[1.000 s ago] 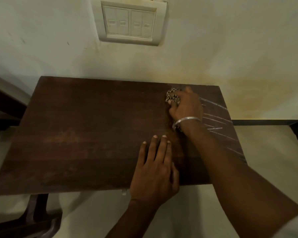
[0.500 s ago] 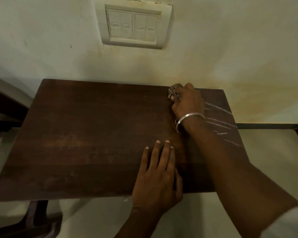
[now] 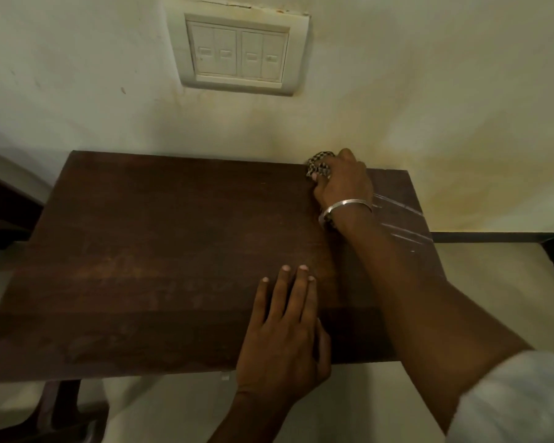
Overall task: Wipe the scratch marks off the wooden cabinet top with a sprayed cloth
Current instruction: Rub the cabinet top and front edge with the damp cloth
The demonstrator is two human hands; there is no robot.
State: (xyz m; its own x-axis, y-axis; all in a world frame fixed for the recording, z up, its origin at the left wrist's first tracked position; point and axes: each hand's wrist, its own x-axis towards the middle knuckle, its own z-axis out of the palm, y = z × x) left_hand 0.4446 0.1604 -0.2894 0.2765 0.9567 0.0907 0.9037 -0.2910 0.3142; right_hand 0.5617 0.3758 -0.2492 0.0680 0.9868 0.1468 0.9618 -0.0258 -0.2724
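Observation:
The dark wooden cabinet top (image 3: 160, 257) fills the middle of the head view. White scratch marks (image 3: 403, 219) streak its right end, partly hidden by my right forearm. My right hand (image 3: 344, 183) grips a bunched black-and-white checked cloth (image 3: 319, 166) and presses it on the wood at the far edge, close to the wall. A silver bangle sits on that wrist. My left hand (image 3: 285, 334) lies flat with straight fingers on the near edge of the top.
A cream wall with a white four-switch plate (image 3: 237, 54) rises right behind the cabinet. A dark skirting strip (image 3: 499, 238) runs along the floor at right. Dark furniture legs (image 3: 61, 407) show at lower left.
My right hand has slid the cloth away from me toward the wall edge of the top. The left hand has stayed planted on the near edge.

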